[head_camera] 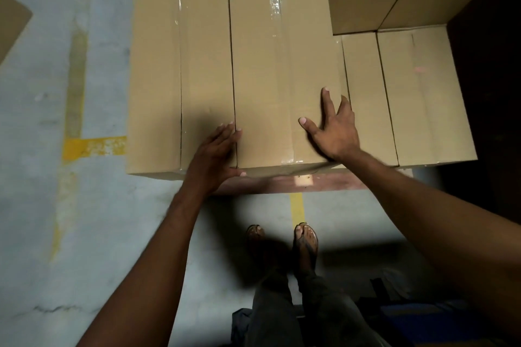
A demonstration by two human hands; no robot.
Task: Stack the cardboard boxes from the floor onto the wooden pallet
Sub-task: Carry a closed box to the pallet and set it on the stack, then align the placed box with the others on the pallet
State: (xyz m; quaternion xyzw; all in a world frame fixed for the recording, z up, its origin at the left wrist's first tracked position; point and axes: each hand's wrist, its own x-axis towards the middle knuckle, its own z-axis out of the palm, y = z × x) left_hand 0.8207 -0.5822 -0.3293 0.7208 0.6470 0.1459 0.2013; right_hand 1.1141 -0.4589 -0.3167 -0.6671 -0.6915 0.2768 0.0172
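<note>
The taped cardboard box [282,79] lies above the near edge of the wooden pallet [282,184]. The left hand [214,155] is laid flat at the box's left seam, fingers straight and thumb against the front face. The right hand [335,129] is pressed on top, fingers spread. The box is judged stiff, bulky and smooth-faced, so it is best taken by opposite lower edges.

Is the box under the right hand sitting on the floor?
No, the box under the right hand sits on the wooden pallet, whose front edge shows just below it.
</note>
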